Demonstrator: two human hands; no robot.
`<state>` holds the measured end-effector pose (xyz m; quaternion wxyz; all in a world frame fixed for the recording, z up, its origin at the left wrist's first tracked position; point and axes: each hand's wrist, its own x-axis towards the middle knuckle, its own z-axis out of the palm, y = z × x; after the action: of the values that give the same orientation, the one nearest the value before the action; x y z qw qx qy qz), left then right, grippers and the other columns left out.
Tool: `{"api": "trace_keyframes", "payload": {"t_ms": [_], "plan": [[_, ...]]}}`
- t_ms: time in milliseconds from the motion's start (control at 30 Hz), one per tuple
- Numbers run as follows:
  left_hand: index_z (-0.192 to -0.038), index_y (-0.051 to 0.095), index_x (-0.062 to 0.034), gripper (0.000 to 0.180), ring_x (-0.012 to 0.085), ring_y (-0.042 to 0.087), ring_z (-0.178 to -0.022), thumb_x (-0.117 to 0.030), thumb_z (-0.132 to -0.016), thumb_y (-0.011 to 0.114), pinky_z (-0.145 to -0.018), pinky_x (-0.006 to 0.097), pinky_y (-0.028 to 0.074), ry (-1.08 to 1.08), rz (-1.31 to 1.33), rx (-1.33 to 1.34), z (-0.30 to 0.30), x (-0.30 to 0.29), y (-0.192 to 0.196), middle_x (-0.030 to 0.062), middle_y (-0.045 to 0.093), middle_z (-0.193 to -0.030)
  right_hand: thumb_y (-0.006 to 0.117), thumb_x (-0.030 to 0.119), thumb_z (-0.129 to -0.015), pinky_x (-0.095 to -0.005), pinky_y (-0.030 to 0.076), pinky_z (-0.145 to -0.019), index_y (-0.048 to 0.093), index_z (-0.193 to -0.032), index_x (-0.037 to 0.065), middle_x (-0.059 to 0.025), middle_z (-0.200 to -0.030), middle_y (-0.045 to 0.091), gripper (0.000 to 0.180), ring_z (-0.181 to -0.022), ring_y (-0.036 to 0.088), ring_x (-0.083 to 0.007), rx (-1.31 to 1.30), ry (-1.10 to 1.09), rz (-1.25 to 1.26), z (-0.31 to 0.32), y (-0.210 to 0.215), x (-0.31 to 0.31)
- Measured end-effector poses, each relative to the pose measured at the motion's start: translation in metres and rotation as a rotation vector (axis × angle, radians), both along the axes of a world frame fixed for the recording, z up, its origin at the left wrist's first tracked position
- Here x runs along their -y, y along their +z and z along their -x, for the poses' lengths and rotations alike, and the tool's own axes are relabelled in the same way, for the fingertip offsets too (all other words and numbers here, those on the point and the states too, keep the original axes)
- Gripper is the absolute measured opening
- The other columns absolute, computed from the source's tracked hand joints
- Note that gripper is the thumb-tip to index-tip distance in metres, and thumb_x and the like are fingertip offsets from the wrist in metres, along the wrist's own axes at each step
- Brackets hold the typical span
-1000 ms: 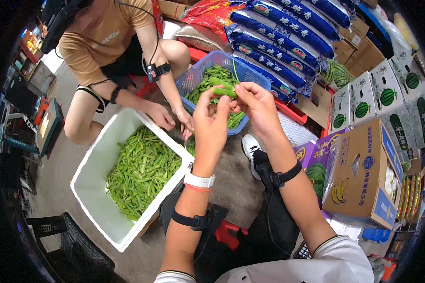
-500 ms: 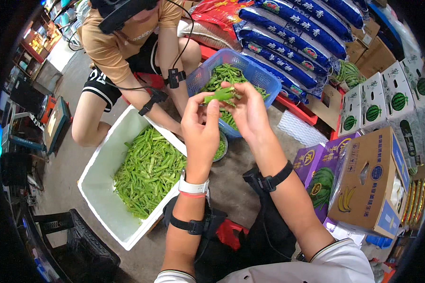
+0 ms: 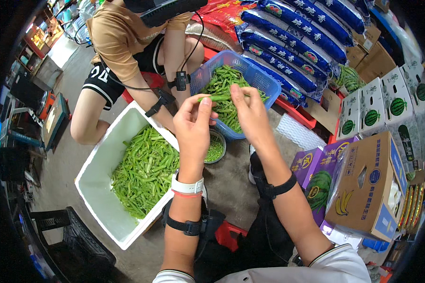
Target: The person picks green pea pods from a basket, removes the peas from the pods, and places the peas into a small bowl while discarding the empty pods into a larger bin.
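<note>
A green pea pod is stretched crosswise between my two hands, above the blue plastic basket of pea pods. My left hand pinches its left end between thumb and fingers. At the other end, my right hand has its thumb and fingers closed on the pod. Below my left hand stands a round metal bowl with loose green peas, partly hidden by that hand. To the left, a white foam box holds a heap of green pods.
Opposite me a person sits with one arm reaching behind my left hand. Blue sacks are stacked at the back right. A banana carton and watermelon boxes stand on the right. A black crate lies lower left.
My hands have moved slightly apart, and the pod now lies straight between them. More of the pea bowl shows. The other person's arm has shifted slightly right.
</note>
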<state>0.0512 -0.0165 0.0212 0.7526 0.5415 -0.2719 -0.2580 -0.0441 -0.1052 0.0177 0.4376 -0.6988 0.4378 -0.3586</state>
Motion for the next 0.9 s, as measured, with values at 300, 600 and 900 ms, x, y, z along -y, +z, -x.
{"api": "trace_keyframes", "payload": {"t_ms": [300,600,900], "plan": [[-0.101,0.064,0.0033,0.022,0.0064,0.055,-0.064,-0.016,-0.092,0.061,-0.058,0.020,0.044,-0.061,-0.224,0.166,-0.014,-0.002,-0.005,0.0033,0.063,-0.078,0.064,0.040,-0.086,-0.0373,0.047,-0.082,0.064,-0.106,-0.001,-0.0166,-0.108,0.064,0.046,-0.092,0.062,-0.0286,-0.108,-0.047,0.231,0.047,0.002,0.044],[-0.105,0.065,0.0028,0.022,0.0080,0.057,-0.068,-0.014,-0.091,0.063,-0.059,0.021,0.046,-0.214,-0.244,0.235,-0.013,0.011,-0.015,0.0042,0.067,-0.084,0.068,0.018,-0.084,-0.0358,0.050,-0.081,0.068,-0.099,-0.002,-0.0180,-0.096,0.068,0.025,-0.089,0.066,-0.0303,-0.027,0.443,0.312,0.030,-0.002,0.025],[-0.103,0.066,0.0021,0.020,0.0109,0.063,-0.082,-0.013,-0.090,0.064,-0.074,0.024,0.051,-0.143,-0.003,0.016,-0.010,0.023,-0.017,0.0080,0.068,-0.093,0.066,0.017,-0.086,-0.0322,0.051,-0.074,0.067,-0.099,-0.005,-0.0196,-0.089,0.070,0.026,-0.081,0.069,-0.0248,0.069,0.324,0.156,0.032,0.002,0.017]]}}
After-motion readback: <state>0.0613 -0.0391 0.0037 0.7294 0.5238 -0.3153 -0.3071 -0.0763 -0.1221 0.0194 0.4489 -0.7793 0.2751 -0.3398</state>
